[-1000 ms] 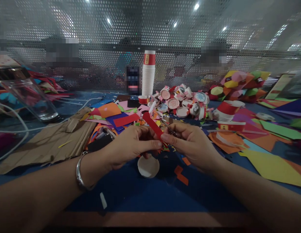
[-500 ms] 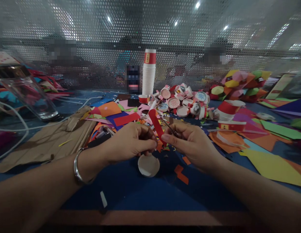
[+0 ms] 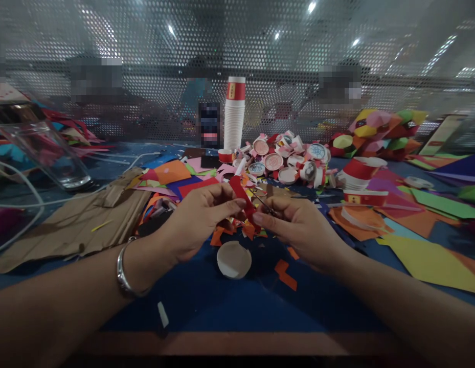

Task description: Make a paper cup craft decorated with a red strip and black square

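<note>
My left hand, with a silver bangle on the wrist, pinches a curved strip of red paper between thumb and fingers. My right hand is closed around small scissors, whose thin metal blade points up and left beside the strip. The right thumb is at the strip's lower end; I cannot tell whether it presses on it. The finger loops are mostly hidden. Below the hands a round pale cup bottom with a torn edge lies on the blue table.
A tall stack of paper cups stands at the back, beside a pile of cut cup bottoms. Cardboard and a glass bottle are at left. Cut cups and coloured paper lie at right. Orange scraps lie near.
My left hand has risen slightly and taken hold of the red strip's upper part. The strip has shifted a little left and down. My right hand keeps the scissors in about the same place.
</note>
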`<state>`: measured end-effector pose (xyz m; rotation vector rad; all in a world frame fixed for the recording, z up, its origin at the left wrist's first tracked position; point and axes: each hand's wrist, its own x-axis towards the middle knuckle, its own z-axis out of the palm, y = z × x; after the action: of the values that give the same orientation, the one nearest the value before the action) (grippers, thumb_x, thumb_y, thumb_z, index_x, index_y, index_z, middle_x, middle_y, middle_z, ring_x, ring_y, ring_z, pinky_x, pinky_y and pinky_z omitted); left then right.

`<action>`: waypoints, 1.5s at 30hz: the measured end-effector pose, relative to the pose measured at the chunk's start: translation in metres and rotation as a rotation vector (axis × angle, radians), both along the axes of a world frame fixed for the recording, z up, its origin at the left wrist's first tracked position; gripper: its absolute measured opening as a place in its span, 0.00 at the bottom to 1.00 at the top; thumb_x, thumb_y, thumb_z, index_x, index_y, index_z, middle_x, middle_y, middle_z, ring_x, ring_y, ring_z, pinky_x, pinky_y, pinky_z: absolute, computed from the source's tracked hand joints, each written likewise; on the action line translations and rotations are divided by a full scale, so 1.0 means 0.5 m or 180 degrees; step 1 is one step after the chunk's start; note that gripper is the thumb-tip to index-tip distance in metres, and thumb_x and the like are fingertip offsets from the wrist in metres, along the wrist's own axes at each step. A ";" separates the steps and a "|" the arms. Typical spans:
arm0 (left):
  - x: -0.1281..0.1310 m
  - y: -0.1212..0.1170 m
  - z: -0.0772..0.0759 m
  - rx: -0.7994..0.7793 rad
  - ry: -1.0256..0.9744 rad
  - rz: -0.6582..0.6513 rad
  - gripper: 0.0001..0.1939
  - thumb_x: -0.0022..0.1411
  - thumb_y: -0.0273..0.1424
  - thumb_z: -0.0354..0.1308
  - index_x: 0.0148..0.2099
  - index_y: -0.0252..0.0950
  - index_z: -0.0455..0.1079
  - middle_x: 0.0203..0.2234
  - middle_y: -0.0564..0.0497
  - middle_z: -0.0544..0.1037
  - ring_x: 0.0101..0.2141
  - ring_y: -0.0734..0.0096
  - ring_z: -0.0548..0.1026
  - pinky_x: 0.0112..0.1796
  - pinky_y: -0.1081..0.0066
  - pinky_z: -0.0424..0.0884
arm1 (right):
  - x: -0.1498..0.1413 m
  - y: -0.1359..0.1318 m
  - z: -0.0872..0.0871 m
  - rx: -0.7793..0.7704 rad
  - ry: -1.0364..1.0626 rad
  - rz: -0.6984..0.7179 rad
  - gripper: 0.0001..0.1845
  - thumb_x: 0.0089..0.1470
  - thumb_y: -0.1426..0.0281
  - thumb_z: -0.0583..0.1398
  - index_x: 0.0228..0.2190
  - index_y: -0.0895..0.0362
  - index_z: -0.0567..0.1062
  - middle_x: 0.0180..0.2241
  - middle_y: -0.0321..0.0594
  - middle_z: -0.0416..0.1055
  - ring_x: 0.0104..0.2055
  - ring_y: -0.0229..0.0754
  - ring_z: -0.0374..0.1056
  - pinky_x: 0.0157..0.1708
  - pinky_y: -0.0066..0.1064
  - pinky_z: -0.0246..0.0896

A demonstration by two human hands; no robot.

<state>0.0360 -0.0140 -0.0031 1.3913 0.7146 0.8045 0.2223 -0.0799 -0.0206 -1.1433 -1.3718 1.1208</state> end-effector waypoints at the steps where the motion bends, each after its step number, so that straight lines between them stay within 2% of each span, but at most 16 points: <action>1: 0.000 0.001 -0.001 0.0019 0.0020 0.0081 0.18 0.51 0.39 0.75 0.35 0.34 0.72 0.28 0.55 0.76 0.28 0.77 0.71 0.28 0.75 0.67 | 0.000 -0.001 0.000 -0.0006 -0.0023 0.0011 0.18 0.51 0.55 0.73 0.31 0.56 0.78 0.30 0.34 0.73 0.30 0.36 0.63 0.29 0.29 0.57; 3: -0.002 0.006 -0.003 0.0109 0.0043 0.0228 0.18 0.52 0.37 0.75 0.35 0.34 0.71 0.27 0.55 0.76 0.28 0.77 0.72 0.29 0.75 0.68 | 0.000 -0.002 0.000 0.0022 -0.0059 0.0005 0.19 0.53 0.53 0.72 0.31 0.56 0.78 0.29 0.33 0.71 0.28 0.34 0.59 0.27 0.29 0.54; 6: -0.007 0.016 -0.007 0.0258 -0.0053 0.0402 0.19 0.55 0.33 0.73 0.43 0.37 0.67 0.29 0.56 0.77 0.29 0.74 0.76 0.32 0.73 0.73 | 0.003 -0.003 -0.001 0.0026 -0.0115 -0.0036 0.21 0.55 0.51 0.70 0.30 0.56 0.76 0.23 0.28 0.62 0.23 0.31 0.51 0.24 0.28 0.47; 9: -0.011 0.022 -0.008 0.0679 -0.0061 0.0522 0.17 0.59 0.30 0.69 0.44 0.40 0.63 0.29 0.57 0.76 0.29 0.72 0.77 0.31 0.70 0.76 | 0.004 -0.005 0.002 -0.0115 -0.0112 0.0061 0.23 0.56 0.49 0.70 0.31 0.56 0.74 0.20 0.24 0.53 0.20 0.30 0.43 0.20 0.28 0.39; 12: -0.013 0.025 -0.008 0.1245 0.0087 0.0464 0.12 0.59 0.26 0.67 0.41 0.38 0.66 0.32 0.55 0.75 0.31 0.74 0.76 0.32 0.73 0.75 | 0.006 -0.007 0.003 -0.0218 -0.0034 0.0158 0.26 0.57 0.46 0.68 0.33 0.56 0.74 0.20 0.23 0.50 0.20 0.29 0.40 0.19 0.27 0.34; 14: -0.013 0.025 -0.006 0.1396 0.0171 0.0341 0.11 0.58 0.25 0.67 0.42 0.36 0.69 0.35 0.53 0.77 0.33 0.74 0.76 0.34 0.72 0.75 | 0.009 -0.008 0.001 -0.0262 0.0019 0.0150 0.27 0.58 0.44 0.66 0.35 0.57 0.74 0.20 0.23 0.48 0.20 0.29 0.40 0.18 0.27 0.33; 17: -0.015 0.023 -0.003 0.1390 0.0299 0.0215 0.15 0.58 0.25 0.66 0.48 0.35 0.72 0.40 0.50 0.79 0.33 0.74 0.76 0.35 0.71 0.75 | 0.017 -0.007 -0.003 -0.0356 0.0002 0.0120 0.28 0.60 0.43 0.64 0.35 0.57 0.74 0.19 0.22 0.47 0.20 0.29 0.40 0.18 0.26 0.32; 22: -0.020 0.020 0.002 0.1225 0.0452 -0.0081 0.25 0.61 0.28 0.65 0.60 0.33 0.71 0.29 0.54 0.77 0.28 0.75 0.73 0.33 0.72 0.72 | 0.026 -0.007 -0.005 -0.0369 -0.0175 0.0106 0.29 0.59 0.42 0.64 0.33 0.57 0.74 0.18 0.23 0.48 0.19 0.29 0.40 0.17 0.25 0.31; 24: -0.021 0.019 0.003 0.1203 0.0459 -0.0182 0.27 0.60 0.28 0.65 0.62 0.33 0.71 0.28 0.54 0.77 0.29 0.74 0.74 0.34 0.72 0.72 | 0.027 -0.006 -0.004 -0.0346 -0.0266 0.0145 0.29 0.59 0.41 0.64 0.32 0.57 0.74 0.18 0.23 0.48 0.18 0.29 0.39 0.16 0.25 0.32; 30: -0.019 0.014 0.001 0.1141 0.0418 -0.0505 0.26 0.60 0.28 0.65 0.60 0.35 0.73 0.31 0.53 0.79 0.34 0.70 0.78 0.38 0.69 0.75 | 0.023 -0.007 0.009 -0.0357 -0.0361 0.0251 0.31 0.56 0.40 0.65 0.25 0.55 0.69 0.18 0.23 0.46 0.18 0.29 0.38 0.16 0.26 0.31; 34: -0.021 0.012 0.000 0.1332 0.0453 -0.0501 0.22 0.60 0.27 0.65 0.58 0.37 0.76 0.33 0.52 0.79 0.33 0.71 0.76 0.37 0.70 0.74 | 0.023 -0.009 0.013 -0.0343 -0.0391 0.0283 0.33 0.54 0.39 0.66 0.23 0.55 0.66 0.18 0.23 0.45 0.18 0.28 0.37 0.16 0.26 0.31; 39: -0.026 0.014 0.001 0.1539 0.0573 -0.0545 0.23 0.61 0.27 0.64 0.59 0.37 0.76 0.39 0.49 0.81 0.35 0.68 0.77 0.38 0.67 0.75 | 0.024 -0.008 0.010 -0.0330 -0.0448 0.0283 0.34 0.54 0.39 0.65 0.22 0.54 0.65 0.17 0.23 0.46 0.18 0.28 0.38 0.18 0.27 0.31; 45: -0.028 0.016 0.004 0.1674 0.0624 -0.0574 0.25 0.61 0.25 0.63 0.60 0.38 0.77 0.33 0.53 0.77 0.32 0.72 0.73 0.34 0.71 0.73 | 0.025 -0.006 0.014 -0.0262 -0.0522 0.0305 0.34 0.54 0.38 0.65 0.21 0.55 0.66 0.17 0.24 0.47 0.18 0.29 0.39 0.19 0.28 0.32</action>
<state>0.0221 -0.0061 -0.0012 2.0003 0.5324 0.7473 0.2346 -0.0830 -0.0138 -1.2629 -1.5323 1.1823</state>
